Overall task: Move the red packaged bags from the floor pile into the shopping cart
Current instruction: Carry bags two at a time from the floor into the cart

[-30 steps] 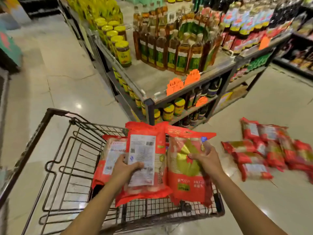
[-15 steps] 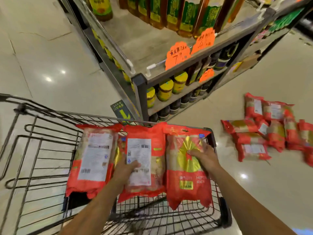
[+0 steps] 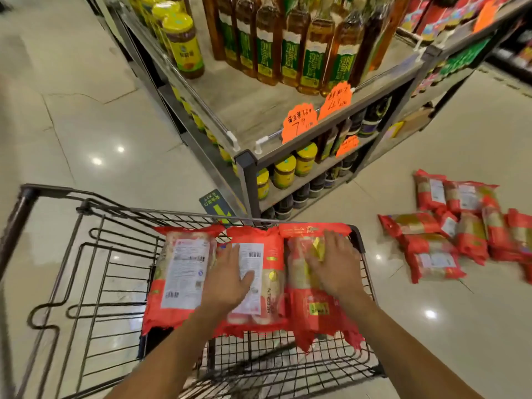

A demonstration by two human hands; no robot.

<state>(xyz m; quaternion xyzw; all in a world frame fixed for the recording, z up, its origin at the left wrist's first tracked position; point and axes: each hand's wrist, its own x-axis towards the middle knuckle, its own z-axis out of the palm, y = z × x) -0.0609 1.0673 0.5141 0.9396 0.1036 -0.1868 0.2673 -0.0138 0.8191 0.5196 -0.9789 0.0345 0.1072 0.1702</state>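
Right, three red packaged bags [image 3: 181,272] lie side by side in the shopping cart [image 3: 161,210], packed at its right end. The left hand [image 3: 227,280] rests flat on the middle bag [image 3: 269,286], fingers straight, gripping nothing, and the right hand [image 3: 335,266] presses, fingers spread, on the rightmost bag [image 3: 313,309]. Off to the right, the floor pile [image 3: 431,254] of more red bags sits on the tiles, near the shelf [image 3: 244,162] of oil bottles [image 3: 288,47].
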